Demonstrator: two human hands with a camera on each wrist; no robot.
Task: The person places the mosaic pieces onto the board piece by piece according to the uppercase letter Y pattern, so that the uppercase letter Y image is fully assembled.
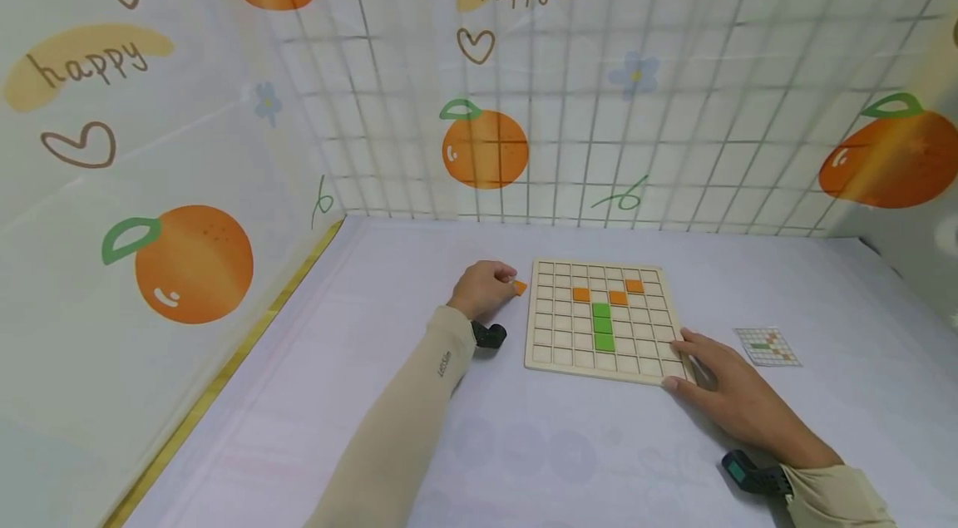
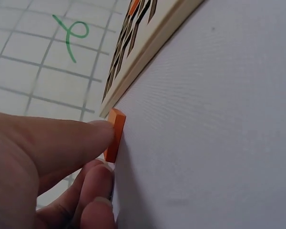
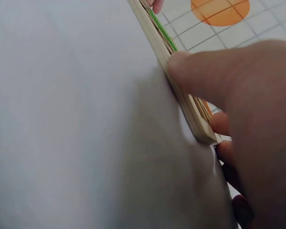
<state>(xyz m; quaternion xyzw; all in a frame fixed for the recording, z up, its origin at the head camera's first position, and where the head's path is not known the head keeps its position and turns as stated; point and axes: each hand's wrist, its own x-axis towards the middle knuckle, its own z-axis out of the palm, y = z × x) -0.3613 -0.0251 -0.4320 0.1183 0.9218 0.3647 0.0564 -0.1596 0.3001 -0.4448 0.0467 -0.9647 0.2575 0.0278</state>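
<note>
My left hand (image 1: 482, 288) pinches a small orange square tile (image 2: 115, 136) by the thumb and fingertips, close to the table just left of the board. A wooden grid board (image 1: 554, 337) lies flat in the middle of the table. In its cells sit three green tiles (image 1: 602, 326) in a column and three orange tiles (image 1: 617, 298) above and to the right of them. My right hand (image 1: 729, 387) holds the board's near right corner, thumb at the front edge and fingers along the right side. Part of those fingers is hidden behind the thumb in the right wrist view.
A small printed card (image 1: 767, 347) with a coloured grid pattern lies on the table to the right of the board. Cloth walls with printed oranges (image 1: 485, 149) enclose the white table (image 1: 359, 287) at the back and sides.
</note>
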